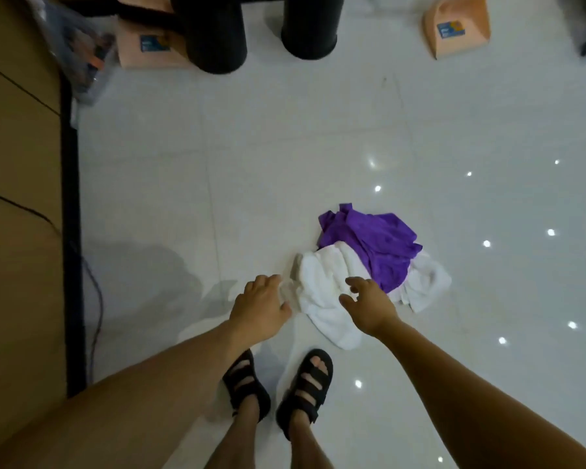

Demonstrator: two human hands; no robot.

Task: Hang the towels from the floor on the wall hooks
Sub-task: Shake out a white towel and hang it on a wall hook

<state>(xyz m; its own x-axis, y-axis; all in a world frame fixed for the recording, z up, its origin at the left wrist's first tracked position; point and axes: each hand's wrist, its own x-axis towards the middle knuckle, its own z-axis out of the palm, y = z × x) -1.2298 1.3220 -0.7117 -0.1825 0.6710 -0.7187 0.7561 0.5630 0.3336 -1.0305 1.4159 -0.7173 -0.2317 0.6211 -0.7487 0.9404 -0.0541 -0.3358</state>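
Nearest the camera, two feet in black sandals are planted on the glossy white floor, just short of the heap, so that it can be reached by bending. Both forearms are extended downward. The left hand is held with relaxed, nearly straight fingers at the left edge of the white towel; whether contact is made cannot be told. The right hand is spread wide over the same towel, with nothing gripped. The posture is judged to be the approach to a two-handed pickup. The purple towel is draped across the far part of the white one, so it may be dragged along when the latter is lifted. To the left, a brown panelled wall and a loose cable are seen. Farther off, two black cylinders, peach-coloured boxes and a clear plastic bag are ranged. No wall hooks are shown.
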